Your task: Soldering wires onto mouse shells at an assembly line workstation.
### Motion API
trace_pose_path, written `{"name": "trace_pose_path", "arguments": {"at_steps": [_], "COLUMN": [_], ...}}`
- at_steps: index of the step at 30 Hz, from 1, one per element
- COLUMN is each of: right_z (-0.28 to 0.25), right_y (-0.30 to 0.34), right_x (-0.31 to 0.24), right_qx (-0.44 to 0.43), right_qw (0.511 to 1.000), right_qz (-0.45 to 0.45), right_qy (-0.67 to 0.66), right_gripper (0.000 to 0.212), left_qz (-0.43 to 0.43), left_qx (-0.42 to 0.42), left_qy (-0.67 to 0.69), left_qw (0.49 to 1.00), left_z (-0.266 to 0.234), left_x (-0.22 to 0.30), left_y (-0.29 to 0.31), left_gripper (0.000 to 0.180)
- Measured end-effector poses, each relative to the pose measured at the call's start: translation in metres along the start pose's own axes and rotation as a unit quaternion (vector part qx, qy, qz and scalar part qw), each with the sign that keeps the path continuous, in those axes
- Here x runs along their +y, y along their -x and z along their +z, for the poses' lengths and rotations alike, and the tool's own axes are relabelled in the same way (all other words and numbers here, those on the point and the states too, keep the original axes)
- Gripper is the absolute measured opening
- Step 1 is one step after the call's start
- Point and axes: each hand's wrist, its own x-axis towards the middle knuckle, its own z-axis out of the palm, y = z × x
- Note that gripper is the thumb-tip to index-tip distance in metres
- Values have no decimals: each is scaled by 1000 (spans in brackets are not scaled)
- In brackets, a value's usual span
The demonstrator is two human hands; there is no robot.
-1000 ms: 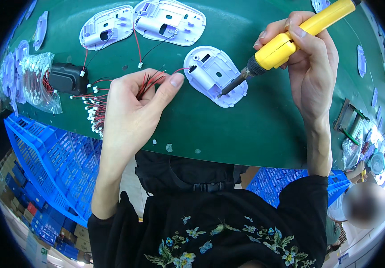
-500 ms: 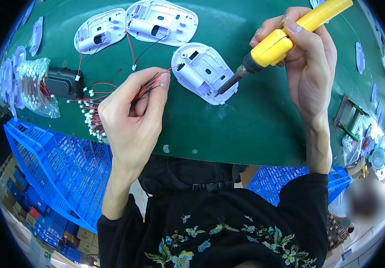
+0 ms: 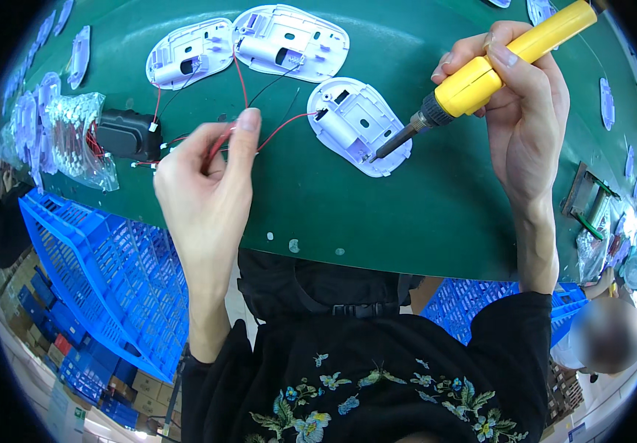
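Left hand (image 3: 204, 173): lifted since a moment ago, pinched shut on red wire (image 3: 289, 122), centre-left of frame.
White shell (image 3: 359, 125): upper centre, on green worktop (image 3: 422, 214); wire now drawn taut.
Right hand (image 3: 518, 103): fist closed round yellow soldering iron (image 3: 496, 63), tip kept at shell; joint judged in progress.

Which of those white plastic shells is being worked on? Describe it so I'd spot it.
On the green table lie three white shells. Two sit side by side at the far edge; the white shell in question lies nearer, alone. Only it has the yellow soldering iron tip on it.
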Motion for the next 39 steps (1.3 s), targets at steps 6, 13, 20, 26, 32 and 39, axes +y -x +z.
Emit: {"name": "trace_pose_path", "arguments": {"at_steps": [6, 13, 20, 26, 32, 39], "right_z": [1, -1, 1, -1, -1, 1], "right_y": [0, -1, 0, -5, -2, -3], "right_x": [1, 1, 1, 6, 5, -1], "right_qx": [4, 9, 11, -19, -14, -37], "right_qw": [1000, 1000, 1000, 999, 1000, 999], "right_qz": [-1, 2, 17, -29, -2, 3], "right_qy": [1, 14, 8, -28, -22, -13], "right_gripper": [21, 22, 24, 23, 23, 22], "left_qz": [-34, 4, 188, 269, 302, 325], "left_qx": [-178, -80, 109, -70, -48, -88], "left_qy": [73, 222, 90, 106, 118, 142], "left_qw": [981, 972, 972, 955, 945, 931], "left_z": [0, 13, 21, 20, 37, 39], "left_x": [-1, -10, -8, -12, -23, -30], "left_y": [-4, 1, 20, 28, 34, 27], "left_gripper": [38, 22, 16, 15, 14, 12]}}
